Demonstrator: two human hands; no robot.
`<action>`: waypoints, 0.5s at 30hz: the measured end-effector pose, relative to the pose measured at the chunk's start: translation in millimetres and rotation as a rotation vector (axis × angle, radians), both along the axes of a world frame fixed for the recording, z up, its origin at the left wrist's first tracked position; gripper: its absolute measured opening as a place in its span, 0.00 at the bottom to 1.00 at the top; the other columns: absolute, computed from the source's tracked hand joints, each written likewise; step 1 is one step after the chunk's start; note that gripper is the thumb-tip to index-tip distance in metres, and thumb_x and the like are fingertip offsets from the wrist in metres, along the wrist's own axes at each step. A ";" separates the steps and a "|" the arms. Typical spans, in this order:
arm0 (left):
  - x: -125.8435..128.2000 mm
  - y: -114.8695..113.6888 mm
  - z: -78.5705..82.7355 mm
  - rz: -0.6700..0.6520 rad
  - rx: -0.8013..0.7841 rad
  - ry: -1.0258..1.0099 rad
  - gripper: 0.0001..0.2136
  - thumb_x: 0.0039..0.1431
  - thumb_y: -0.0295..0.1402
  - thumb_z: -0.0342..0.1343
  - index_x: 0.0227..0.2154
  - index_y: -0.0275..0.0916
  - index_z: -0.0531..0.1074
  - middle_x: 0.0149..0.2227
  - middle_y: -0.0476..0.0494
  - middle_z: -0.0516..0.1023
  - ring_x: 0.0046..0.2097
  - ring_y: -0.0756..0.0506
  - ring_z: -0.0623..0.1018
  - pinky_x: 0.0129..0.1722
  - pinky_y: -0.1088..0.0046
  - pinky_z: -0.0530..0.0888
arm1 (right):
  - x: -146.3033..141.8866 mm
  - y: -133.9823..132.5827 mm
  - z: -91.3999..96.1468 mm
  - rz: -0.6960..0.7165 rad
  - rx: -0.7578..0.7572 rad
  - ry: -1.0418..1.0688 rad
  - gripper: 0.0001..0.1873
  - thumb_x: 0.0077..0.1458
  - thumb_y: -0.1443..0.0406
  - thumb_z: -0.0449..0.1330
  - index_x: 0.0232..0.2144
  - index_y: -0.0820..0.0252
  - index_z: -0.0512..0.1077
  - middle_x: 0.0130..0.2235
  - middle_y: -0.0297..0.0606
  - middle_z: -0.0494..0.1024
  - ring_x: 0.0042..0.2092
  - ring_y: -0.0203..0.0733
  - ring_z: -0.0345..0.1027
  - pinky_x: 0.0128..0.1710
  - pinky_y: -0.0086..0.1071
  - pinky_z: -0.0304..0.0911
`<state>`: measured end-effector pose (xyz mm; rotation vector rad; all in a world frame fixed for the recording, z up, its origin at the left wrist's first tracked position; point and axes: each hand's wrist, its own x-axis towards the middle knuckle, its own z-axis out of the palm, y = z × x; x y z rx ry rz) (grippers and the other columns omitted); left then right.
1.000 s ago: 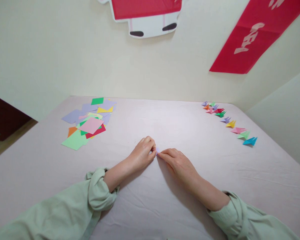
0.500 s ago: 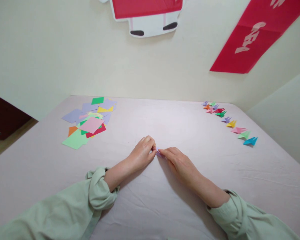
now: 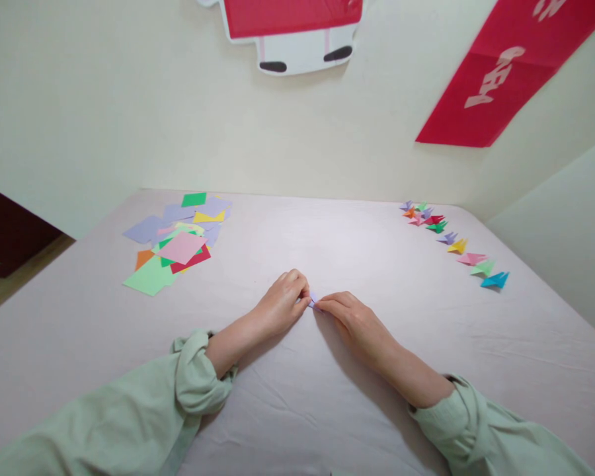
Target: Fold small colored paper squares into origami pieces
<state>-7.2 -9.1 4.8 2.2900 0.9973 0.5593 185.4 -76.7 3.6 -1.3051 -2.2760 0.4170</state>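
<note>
Between my two hands is a small folded piece of purple paper (image 3: 313,301), mostly covered by the fingers. My left hand (image 3: 285,301) is closed, its thumb and curled fingers pinching the paper's left end. From the other side, my right hand (image 3: 357,324) pinches the right end between thumb and fingertips. Both hands rest low over the cloth-covered table (image 3: 287,396). How the paper is folded I cannot make out in detail.
Loose coloured paper sheets, among them a pink sheet (image 3: 182,248) and a green one (image 3: 194,199), overlap at the back left. A line of small folded paper figures, with a blue figure (image 3: 496,281) nearest, runs along the right. Behind the table stands a wall (image 3: 297,139).
Both hands stay in nearly the same place. The right fingertips have shifted slightly on the purple paper, and a little more of it shows between the hands.
</note>
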 end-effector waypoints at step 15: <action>-2.3 1.5 -4.7 -0.019 -0.017 -0.041 0.04 0.59 0.27 0.51 0.29 0.38 0.67 0.36 0.44 0.69 0.40 0.46 0.69 0.41 0.69 0.69 | 6.1 0.8 -4.2 0.016 -0.005 0.013 0.20 0.58 0.78 0.51 0.46 0.59 0.75 0.46 0.43 0.78 0.47 0.43 0.71 0.47 0.39 0.70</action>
